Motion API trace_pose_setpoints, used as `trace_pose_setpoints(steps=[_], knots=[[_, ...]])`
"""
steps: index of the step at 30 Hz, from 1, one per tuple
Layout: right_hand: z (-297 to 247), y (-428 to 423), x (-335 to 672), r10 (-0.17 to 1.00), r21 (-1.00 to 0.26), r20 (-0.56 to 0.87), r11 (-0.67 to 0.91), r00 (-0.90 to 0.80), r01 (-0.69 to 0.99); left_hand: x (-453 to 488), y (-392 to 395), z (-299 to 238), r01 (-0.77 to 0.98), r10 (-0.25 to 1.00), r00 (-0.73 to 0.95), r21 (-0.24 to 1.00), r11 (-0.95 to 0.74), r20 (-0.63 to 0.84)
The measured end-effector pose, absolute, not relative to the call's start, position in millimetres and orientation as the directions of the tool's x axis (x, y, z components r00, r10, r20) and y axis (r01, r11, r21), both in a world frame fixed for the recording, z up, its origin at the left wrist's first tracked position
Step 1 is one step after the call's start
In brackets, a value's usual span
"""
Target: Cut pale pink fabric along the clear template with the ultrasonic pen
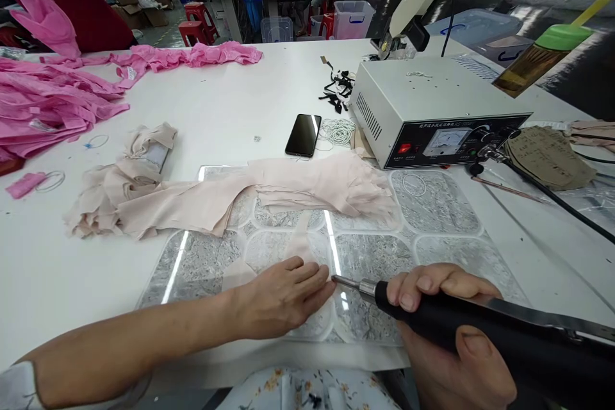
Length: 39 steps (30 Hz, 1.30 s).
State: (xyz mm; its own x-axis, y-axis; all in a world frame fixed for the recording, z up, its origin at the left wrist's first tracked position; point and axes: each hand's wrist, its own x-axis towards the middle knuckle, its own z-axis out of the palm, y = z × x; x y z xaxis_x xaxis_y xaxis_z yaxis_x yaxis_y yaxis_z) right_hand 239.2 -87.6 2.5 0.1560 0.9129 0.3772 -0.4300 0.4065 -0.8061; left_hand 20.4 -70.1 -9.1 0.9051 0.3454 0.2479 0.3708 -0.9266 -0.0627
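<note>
My right hand (451,314) is wrapped round the black body of a handheld ultrasonic welder (519,333). The welder's metal tip points left and ends right by the fingers of my left hand (288,295). That hand is closed, with bent fingers pressing on a small beige fabric piece (300,240), part of which is hidden beneath it. Under both lies a grey stone-patterned mat (375,256). Just beyond, a stack of beige cut fabric (321,182) rests on the mat, and a bunched beige bundle (120,192) sits to its left.
A control box (446,102) with a red switch stands at the right, its cable (552,189) trailing off. Behind the stack lie a phone (303,134) and coiled pale cord (337,132). Pink garments (52,99) cover the far left. A bottle (542,57) leans at right. A person (81,0) stands opposite.
</note>
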Motion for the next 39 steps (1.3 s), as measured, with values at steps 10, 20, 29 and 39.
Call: trace_pose_setpoints(steps=[10,20,29,39], knots=[[2.3,-88.8,242.0,0.918,-0.811,0.355,0.395,0.174,-0.432,20.0,-71.2,-9.5,0.386,0.356,0.894,-0.062,-0.921,0.271],[5.5,-90.3,240.7,0.923,-0.819,0.347,0.383,0.164,-0.428,19.7,-70.6,-9.8,0.371,0.348,0.892,-0.029,-0.928,0.288],[9.2,-98.6,251.5,0.937,-0.85,0.317,0.348,0.143,-0.395,18.9,-71.8,-11.2,0.358,0.333,0.905,-0.054,-0.932,0.263],[6.8,-98.3,253.3,0.934,-0.847,0.324,0.357,0.15,-0.395,15.9,-71.9,-10.2,0.333,0.302,0.919,-0.088,-0.939,0.252]])
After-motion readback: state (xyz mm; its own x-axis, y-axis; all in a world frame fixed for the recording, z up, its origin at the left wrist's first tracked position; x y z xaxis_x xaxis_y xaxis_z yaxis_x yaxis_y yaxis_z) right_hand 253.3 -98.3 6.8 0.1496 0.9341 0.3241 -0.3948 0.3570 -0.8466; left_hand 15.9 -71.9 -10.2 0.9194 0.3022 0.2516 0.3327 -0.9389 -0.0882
